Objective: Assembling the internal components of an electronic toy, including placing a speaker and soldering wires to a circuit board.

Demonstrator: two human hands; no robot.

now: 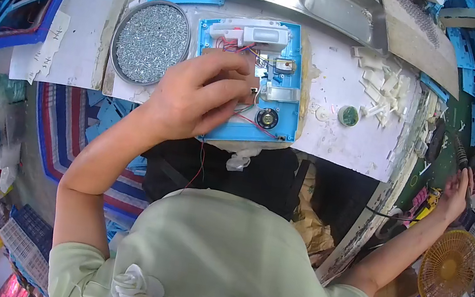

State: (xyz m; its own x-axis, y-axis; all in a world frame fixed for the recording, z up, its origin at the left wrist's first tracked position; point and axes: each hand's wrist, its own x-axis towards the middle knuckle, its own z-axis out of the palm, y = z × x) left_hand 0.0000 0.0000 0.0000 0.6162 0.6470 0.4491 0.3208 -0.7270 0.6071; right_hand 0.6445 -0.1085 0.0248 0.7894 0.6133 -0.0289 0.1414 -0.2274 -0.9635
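A light-blue plastic housing (280, 132) lies before me, with wires, a white plastic part (266, 36), a small motor-like metal part (285, 66) and a round black speaker (268, 118) in it. My left hand (199, 93) is over its left half, fingers curled at a brown circuit board (253, 82); what the fingertips pinch is hidden. Far off to the right, my right hand (455, 194) is closed round a slim dark tool with a ribbed shank (461, 154), pointing away from me. Its exact kind is unclear.
A round tin of small screws (151, 43) stands left of the housing. Beyond is a steel compartment tray (337, 9). White plastic pieces (384, 88) and a small green-topped round container (348, 116) lie to the right. A yellow-brown basket (448, 269) is below my right hand.
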